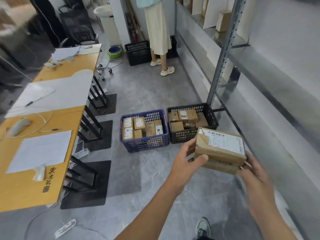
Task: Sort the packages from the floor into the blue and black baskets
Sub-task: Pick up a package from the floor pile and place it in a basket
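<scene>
Clasping two stacked boxes point(221, 146) from either side, the left grip point(187, 159) is pressing its thumb on the near face and wrapping its fingers round the left end, while the right grip point(253, 168) is cupping the right end from below; both are grasping the boxes, neither is released. The boxes are hanging in the air above the floor, near the black basket point(183, 135) and covering its near right corner in this view. The blue basket point(143, 148) is sitting just beside the black one, on its left, and both are holding many boxes already. This is looking like the carrying step, with placing not yet done. The next move is probably calling for reading the top label, choosing a basket, and lowering each box into a gap. A desk point(26, 187) is running along the left.
</scene>
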Tool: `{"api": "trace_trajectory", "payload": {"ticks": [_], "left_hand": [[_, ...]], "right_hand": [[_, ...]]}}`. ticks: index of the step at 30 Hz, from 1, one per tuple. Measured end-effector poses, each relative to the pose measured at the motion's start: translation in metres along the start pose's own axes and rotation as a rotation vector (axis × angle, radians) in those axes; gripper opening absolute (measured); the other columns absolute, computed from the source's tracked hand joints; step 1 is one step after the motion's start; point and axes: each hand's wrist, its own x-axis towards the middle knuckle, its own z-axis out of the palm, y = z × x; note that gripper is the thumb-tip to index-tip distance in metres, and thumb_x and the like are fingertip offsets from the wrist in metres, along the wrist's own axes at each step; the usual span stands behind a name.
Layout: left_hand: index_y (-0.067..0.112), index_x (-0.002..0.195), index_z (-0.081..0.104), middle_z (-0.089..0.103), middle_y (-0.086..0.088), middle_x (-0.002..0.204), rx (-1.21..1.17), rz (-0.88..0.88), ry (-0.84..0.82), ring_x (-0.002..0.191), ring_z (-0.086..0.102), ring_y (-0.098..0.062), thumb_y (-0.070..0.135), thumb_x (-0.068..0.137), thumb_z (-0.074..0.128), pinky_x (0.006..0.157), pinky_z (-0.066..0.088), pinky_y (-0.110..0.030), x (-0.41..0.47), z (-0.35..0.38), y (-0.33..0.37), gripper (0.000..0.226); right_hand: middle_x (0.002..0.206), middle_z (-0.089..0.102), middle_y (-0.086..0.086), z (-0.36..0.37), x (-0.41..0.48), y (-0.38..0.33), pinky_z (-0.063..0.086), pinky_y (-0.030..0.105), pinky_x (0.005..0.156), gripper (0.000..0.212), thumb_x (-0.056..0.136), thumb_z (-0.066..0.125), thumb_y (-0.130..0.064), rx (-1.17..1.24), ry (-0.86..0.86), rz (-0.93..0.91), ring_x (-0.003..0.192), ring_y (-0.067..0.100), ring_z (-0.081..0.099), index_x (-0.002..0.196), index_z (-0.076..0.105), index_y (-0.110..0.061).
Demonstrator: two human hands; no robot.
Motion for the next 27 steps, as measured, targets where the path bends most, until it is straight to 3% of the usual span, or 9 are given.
{"api": "trace_trajectory", "payload": {"ticks": [2, 5, 7, 13, 16, 20, 24, 27], "left_hand": [[0.040, 0.148, 0.050, 0.058, 0.020, 0.142, -0.004, -0.011, 0.035, 0.130, 0.052, 0.003, 0.025, 0.095, 0.074, 0.100, 0.049, -0.019, 0.013, 0.007, 0.004, 0.060], [0.040, 0.148, 0.049, 0.058, 0.018, 0.142, -0.025, -0.031, 0.083, 0.131, 0.051, 0.000, 0.025, 0.097, 0.072, 0.091, 0.048, -0.013, 0.030, 0.016, 0.008, 0.058], [0.042, 0.146, 0.050, 0.059, 0.017, 0.141, -0.045, -0.046, 0.103, 0.131, 0.052, -0.001, 0.026, 0.098, 0.072, 0.090, 0.047, -0.013, 0.042, 0.020, 0.007, 0.055], [0.041, 0.143, 0.055, 0.064, 0.014, 0.137, -0.100, -0.071, 0.164, 0.131, 0.057, -0.007, 0.045, 0.086, 0.070, 0.108, 0.046, -0.033, 0.078, 0.022, -0.002, 0.060], [0.034, 0.142, 0.057, 0.067, 0.013, 0.133, -0.131, -0.103, 0.169, 0.125, 0.061, -0.007, 0.043, 0.090, 0.059, 0.108, 0.047, -0.036, 0.104, 0.011, -0.005, 0.053], [0.032, 0.143, 0.057, 0.067, 0.019, 0.132, -0.144, -0.157, 0.138, 0.121, 0.062, -0.001, 0.041, 0.092, 0.051, 0.099, 0.049, -0.030, 0.152, -0.012, -0.010, 0.052], [0.034, 0.141, 0.057, 0.068, 0.018, 0.131, -0.196, -0.218, 0.132, 0.120, 0.063, -0.002, 0.040, 0.091, 0.051, 0.096, 0.049, -0.028, 0.213, -0.040, -0.018, 0.051], [0.035, 0.141, 0.058, 0.067, 0.011, 0.134, -0.223, -0.269, 0.127, 0.122, 0.063, -0.006, 0.033, 0.101, 0.050, 0.100, 0.050, -0.032, 0.257, -0.059, -0.022, 0.040]], "right_hand": [[0.125, 0.073, -0.014, -0.003, 0.024, 0.001, 0.057, 0.037, 0.098, 0.061, 0.097, 0.056, 0.004, -0.003, -0.070, 0.014, 0.123, 0.013, 0.063, 0.140, 0.063, -0.038], [0.120, 0.074, -0.018, -0.004, 0.051, -0.008, 0.060, 0.028, 0.090, 0.059, 0.097, 0.057, 0.005, 0.006, -0.128, 0.035, 0.118, 0.005, 0.065, 0.142, 0.062, -0.034], [0.115, 0.074, -0.022, -0.004, 0.068, -0.012, 0.054, 0.025, 0.090, 0.056, 0.098, 0.057, 0.004, 0.006, -0.166, 0.052, 0.112, -0.002, 0.066, 0.138, 0.062, -0.036], [0.121, 0.074, -0.014, 0.006, 0.114, -0.009, 0.050, 0.027, 0.089, 0.053, 0.097, 0.057, 0.004, -0.011, -0.213, 0.101, 0.117, 0.005, 0.066, 0.138, 0.064, -0.029], [0.124, 0.073, -0.013, 0.020, 0.139, -0.002, 0.051, 0.031, 0.095, 0.050, 0.097, 0.061, -0.004, -0.014, -0.233, 0.145, 0.121, 0.008, 0.064, 0.139, 0.063, -0.032], [0.132, 0.070, -0.011, 0.048, 0.180, 0.012, 0.046, 0.046, 0.113, 0.056, 0.084, 0.060, -0.028, -0.037, -0.215, 0.207, 0.129, 0.010, 0.061, 0.139, 0.062, -0.034], [0.136, 0.068, -0.013, 0.088, 0.229, 0.023, 0.042, 0.052, 0.117, 0.045, 0.090, 0.057, -0.054, -0.080, -0.172, 0.249, 0.133, 0.013, 0.058, 0.133, 0.065, -0.041], [0.127, 0.072, -0.011, 0.117, 0.263, 0.027, 0.044, 0.051, 0.115, 0.026, 0.105, 0.052, -0.045, -0.104, -0.141, 0.263, 0.125, 0.014, 0.063, 0.125, 0.068, -0.039]]}}
